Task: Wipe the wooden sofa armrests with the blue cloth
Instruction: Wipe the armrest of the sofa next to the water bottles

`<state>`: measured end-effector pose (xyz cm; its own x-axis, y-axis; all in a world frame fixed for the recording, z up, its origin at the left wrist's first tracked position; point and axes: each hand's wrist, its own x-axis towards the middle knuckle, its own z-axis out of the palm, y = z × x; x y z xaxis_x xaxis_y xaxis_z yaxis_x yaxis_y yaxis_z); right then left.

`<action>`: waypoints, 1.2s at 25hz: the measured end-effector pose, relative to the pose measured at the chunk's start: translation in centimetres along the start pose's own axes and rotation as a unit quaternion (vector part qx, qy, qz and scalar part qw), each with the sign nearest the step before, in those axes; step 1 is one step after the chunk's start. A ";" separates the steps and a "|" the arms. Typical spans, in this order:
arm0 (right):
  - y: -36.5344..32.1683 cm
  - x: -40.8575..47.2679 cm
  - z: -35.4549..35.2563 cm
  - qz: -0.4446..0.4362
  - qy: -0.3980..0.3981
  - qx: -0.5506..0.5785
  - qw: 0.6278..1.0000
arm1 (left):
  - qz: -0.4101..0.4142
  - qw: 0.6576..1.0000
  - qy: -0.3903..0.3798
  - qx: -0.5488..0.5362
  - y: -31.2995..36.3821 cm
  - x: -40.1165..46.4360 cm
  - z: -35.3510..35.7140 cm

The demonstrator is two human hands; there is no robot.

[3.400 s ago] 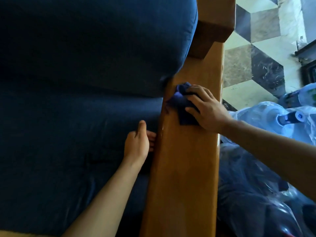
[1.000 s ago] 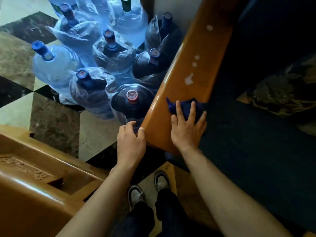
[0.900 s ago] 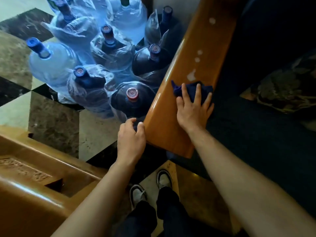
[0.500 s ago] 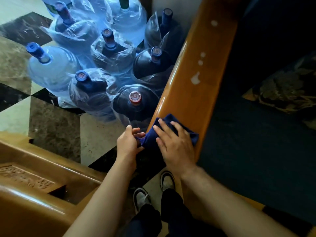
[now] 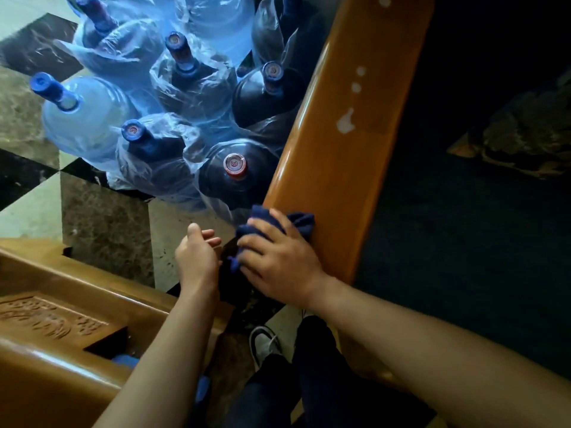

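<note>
A glossy wooden armrest runs from the top right down to its near end at the middle. Pale spots mark its top further up. My right hand presses the dark blue cloth against the armrest's near left corner, fingers spread over it; part of the cloth hangs below my fingers. My left hand hovers just left of the cloth, fingers loosely curled and apart, holding nothing.
Several large water bottles, some wrapped in plastic, crowd the floor left of the armrest. Carved wooden furniture lies at lower left. The dark blue sofa seat is on the right. My shoes stand on the tiled floor.
The view swung from the far armrest to this one. My right hand slid the cloth from the armrest top to its near left corner; my left hand came off the armrest edge.
</note>
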<state>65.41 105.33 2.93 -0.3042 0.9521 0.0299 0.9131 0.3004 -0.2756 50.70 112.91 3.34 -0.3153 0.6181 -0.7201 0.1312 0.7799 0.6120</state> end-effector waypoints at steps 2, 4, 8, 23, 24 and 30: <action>1.2 -5.8 0.4 -0.061 0.053 0.003 0.997 | 0.020 1.000 -0.003 0.024 0.3 -1.0 1.2; 3.6 -10.4 0.6 0.001 0.085 0.024 0.996 | 0.062 0.995 -0.002 0.073 0.9 -2.2 3.4; 6.4 -11.8 -0.3 0.373 0.104 0.280 0.879 | 0.175 0.969 -0.039 0.172 2.5 -4.4 7.5; 16.4 0.9 -3.9 0.525 0.183 0.269 0.786 | 0.248 0.937 -0.087 0.232 11.2 -0.7 14.8; 12.6 -0.9 -3.2 0.495 0.129 0.185 0.839 | 0.244 0.938 -0.100 0.226 11.8 -0.1 15.1; 17.0 6.5 -3.6 0.376 0.008 -0.034 0.926 | 0.266 0.920 -0.187 0.219 13.6 1.8 16.8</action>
<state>79.98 116.84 1.92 0.4287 0.8939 -0.1310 0.8802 -0.4459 -0.1627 67.67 126.24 4.86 0.2377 0.8505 -0.4692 0.5653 0.2717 0.7789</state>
